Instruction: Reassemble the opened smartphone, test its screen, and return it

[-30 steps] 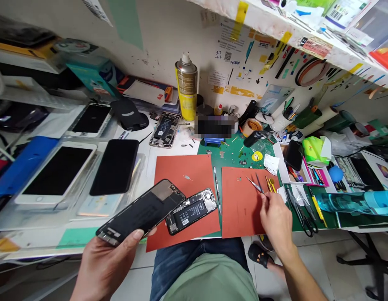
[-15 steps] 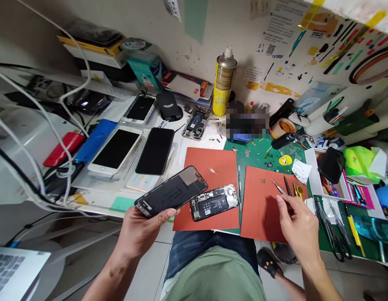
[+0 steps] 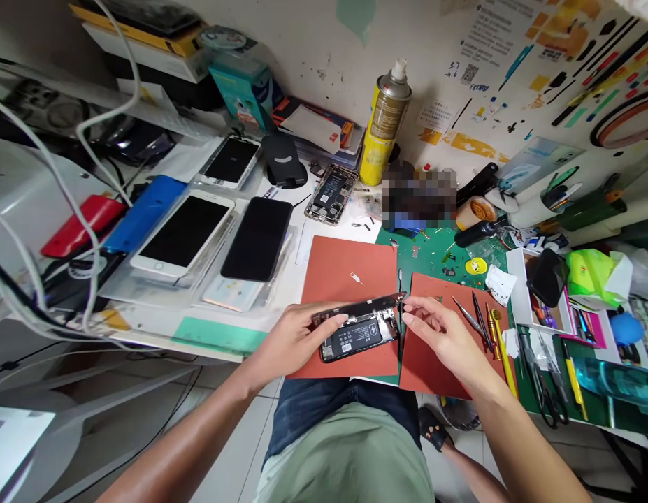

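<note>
An opened phone body lies on the left red-brown mat, its black battery and boards facing up. My left hand grips the left end of a detached phone screen, thumb in front. The screen stands tilted along the body's far edge, so I see it nearly edge-on. At its right end, my right hand has thumb and forefinger closed on the screen's corner; the exact contact is small and partly hidden. Tweezers lie on the right mat, beyond my right hand.
A SIM pin lies on the left mat. More phones, including a black phone and a white phone, are on the left. A yellow spray can stands behind. Scissors and a parts box are right.
My left hand has brought the screen rightward, from flat-tilted beside the body to upright along its far edge. My right hand has left the tweezers and moved left to the screen's end.
</note>
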Tool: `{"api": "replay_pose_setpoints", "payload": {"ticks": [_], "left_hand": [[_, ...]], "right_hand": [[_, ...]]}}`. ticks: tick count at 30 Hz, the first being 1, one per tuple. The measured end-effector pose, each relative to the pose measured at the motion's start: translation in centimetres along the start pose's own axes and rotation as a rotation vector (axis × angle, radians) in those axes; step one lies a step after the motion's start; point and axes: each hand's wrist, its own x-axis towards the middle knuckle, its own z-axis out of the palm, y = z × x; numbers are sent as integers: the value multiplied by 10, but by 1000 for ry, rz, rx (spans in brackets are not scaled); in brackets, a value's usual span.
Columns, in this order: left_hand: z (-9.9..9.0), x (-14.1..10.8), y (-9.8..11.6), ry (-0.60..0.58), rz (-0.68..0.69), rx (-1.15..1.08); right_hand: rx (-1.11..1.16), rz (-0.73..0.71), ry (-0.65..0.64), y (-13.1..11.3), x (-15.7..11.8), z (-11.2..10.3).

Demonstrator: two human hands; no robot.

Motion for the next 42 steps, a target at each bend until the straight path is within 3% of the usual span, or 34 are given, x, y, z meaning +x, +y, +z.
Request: {"api": "replay_pose_setpoints", "payload": {"ticks": [7, 16, 42], "left_hand": [[1, 2, -15, -20, 144, 117], [1, 0, -17, -23, 112, 87], [1, 0, -24, -46, 188, 133]], "right_hand": [[-44, 73, 56, -1, 16, 17], [-7, 122, 117, 1, 27, 36], [-57, 144, 166, -1, 31, 41]]}}
